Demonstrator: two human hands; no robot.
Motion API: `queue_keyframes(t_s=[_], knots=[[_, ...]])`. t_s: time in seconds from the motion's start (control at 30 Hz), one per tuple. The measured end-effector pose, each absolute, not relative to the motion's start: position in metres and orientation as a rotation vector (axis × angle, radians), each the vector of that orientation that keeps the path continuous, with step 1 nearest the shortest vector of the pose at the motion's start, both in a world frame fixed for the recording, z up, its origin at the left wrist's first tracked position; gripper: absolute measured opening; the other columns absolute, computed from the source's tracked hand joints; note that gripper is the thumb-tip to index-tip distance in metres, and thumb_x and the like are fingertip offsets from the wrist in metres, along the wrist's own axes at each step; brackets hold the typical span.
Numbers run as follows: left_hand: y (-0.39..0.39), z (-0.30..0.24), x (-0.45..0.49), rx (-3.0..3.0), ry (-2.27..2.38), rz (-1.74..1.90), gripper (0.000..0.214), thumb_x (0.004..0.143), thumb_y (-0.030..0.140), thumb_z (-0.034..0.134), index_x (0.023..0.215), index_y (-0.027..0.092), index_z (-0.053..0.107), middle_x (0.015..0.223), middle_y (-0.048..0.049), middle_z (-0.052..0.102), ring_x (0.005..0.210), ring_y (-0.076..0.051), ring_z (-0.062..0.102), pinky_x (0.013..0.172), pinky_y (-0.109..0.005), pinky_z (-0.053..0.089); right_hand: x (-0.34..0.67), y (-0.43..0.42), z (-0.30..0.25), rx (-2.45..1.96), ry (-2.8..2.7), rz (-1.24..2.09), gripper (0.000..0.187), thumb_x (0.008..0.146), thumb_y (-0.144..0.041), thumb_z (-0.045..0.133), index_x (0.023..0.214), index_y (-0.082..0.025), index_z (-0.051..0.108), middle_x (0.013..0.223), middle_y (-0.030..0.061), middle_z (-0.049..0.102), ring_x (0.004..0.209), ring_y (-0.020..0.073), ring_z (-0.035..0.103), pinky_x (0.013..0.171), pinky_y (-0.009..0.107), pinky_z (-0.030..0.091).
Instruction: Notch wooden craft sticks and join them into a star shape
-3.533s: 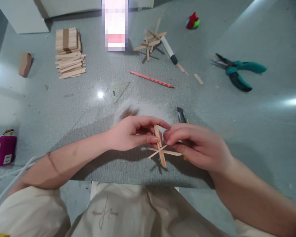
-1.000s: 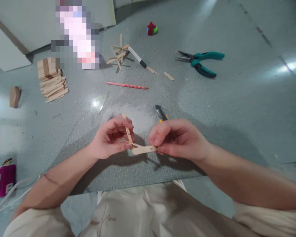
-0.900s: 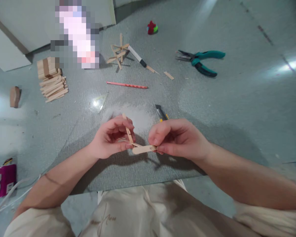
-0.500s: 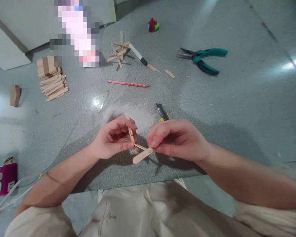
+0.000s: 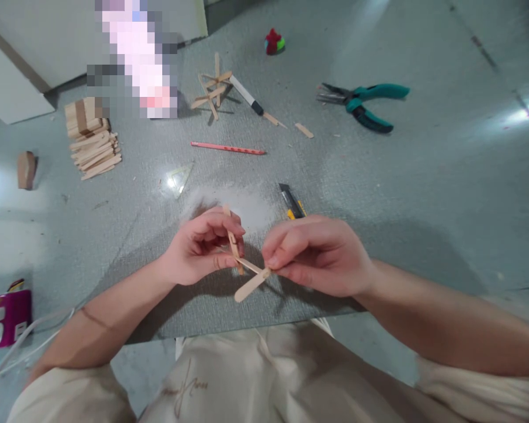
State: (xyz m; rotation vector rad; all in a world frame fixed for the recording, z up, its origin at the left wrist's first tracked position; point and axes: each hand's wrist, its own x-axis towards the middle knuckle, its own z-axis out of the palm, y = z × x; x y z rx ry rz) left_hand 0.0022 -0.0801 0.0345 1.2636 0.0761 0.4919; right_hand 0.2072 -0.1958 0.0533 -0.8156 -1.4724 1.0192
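My left hand [image 5: 205, 247] grips a notched popsicle stick [image 5: 233, 242] that stands nearly upright between thumb and fingers. A thin stick [image 5: 249, 265] runs from it toward the right. My right hand [image 5: 315, 255] pinches the far end of another popsicle stick [image 5: 251, 286], whose rounded end points down and left. The sticks meet where the right fingertips are; whether they are joined there I cannot tell. Both hands hover just above the table's near edge. Just beyond the right hand lies a utility knife [image 5: 292, 201] with a black and yellow body.
A pink pencil [image 5: 228, 148] and a clear set square [image 5: 179, 180] lie ahead. Farther back are crossed sticks [image 5: 212, 88], a white craft knife [image 5: 247, 95], teal pliers [image 5: 357, 106] and a small red object [image 5: 272, 42]. Popsicle sticks [image 5: 94, 154] are piled at left.
The stick in my right hand has tilted, its rounded end swinging slightly down and left. My right hand has turned a little; the left has barely moved.
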Motion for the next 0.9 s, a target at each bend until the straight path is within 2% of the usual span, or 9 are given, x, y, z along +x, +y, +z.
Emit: queue_keyframes(t_s=[0.13, 0.3, 0.47, 0.7, 0.9], knots=[[-0.078, 0.036, 0.002, 1.331, 0.026, 0.499, 0.039, 0.082, 0.008, 0.078, 0.116, 0.025, 0.067, 0.102, -0.0020, 0.058, 0.080, -0.010, 0.069, 0.068, -0.018, 0.060, 0.205, -0.199, 0.053, -0.852, -1.479, 0.928, 0.008, 0.090, -0.012, 0.069, 0.088, -0.019, 0.069, 0.080, 0.0037, 0.072, 0.069, 0.0107, 0.069, 0.063, 0.021, 0.056], [-0.075, 0.042, 0.003, 1.554, -0.009, 0.518, 0.019, 0.085, 0.012, 0.076, 0.101, 0.022, 0.076, 0.087, -0.0033, 0.062, 0.078, -0.011, 0.065, 0.073, -0.022, 0.058, 0.201, -0.203, 0.053, -0.854, -1.321, 1.065, 0.015, 0.087, -0.005, 0.068, 0.092, -0.019, 0.069, 0.081, 0.0009, 0.069, 0.070, 0.0087, 0.066, 0.061, 0.017, 0.053], [-0.072, 0.044, 0.002, 1.643, 0.006, 0.493, 0.021, 0.088, 0.022, 0.075, 0.107, 0.028, 0.079, 0.089, -0.0049, 0.062, 0.081, -0.014, 0.064, 0.075, -0.026, 0.057, 0.200, -0.203, 0.056, -0.864, -1.307, 1.073, 0.015, 0.088, -0.005, 0.067, 0.092, -0.019, 0.070, 0.080, 0.0006, 0.069, 0.066, 0.0075, 0.063, 0.059, 0.018, 0.051], [-0.077, 0.042, 0.002, 1.635, -0.014, 0.585, 0.026, 0.084, 0.016, 0.080, 0.108, 0.026, 0.080, 0.088, -0.0031, 0.061, 0.077, -0.011, 0.062, 0.068, -0.022, 0.057, 0.193, -0.209, 0.059, -0.914, -1.178, 1.169, 0.014, 0.089, -0.005, 0.065, 0.090, -0.018, 0.071, 0.075, -0.0015, 0.063, 0.056, 0.0052, 0.059, 0.050, 0.015, 0.048], [-0.089, 0.045, 0.005, 1.540, 0.081, 0.650, 0.021, 0.071, 0.028, 0.092, 0.084, 0.020, 0.078, 0.077, 0.0008, 0.060, 0.067, -0.007, 0.059, 0.061, -0.018, 0.053, 0.188, -0.211, 0.061, -0.958, -1.125, 1.218, 0.013, 0.088, -0.005, 0.062, 0.087, -0.016, 0.069, 0.076, -0.0017, 0.063, 0.051, 0.0037, 0.059, 0.047, 0.014, 0.048]])
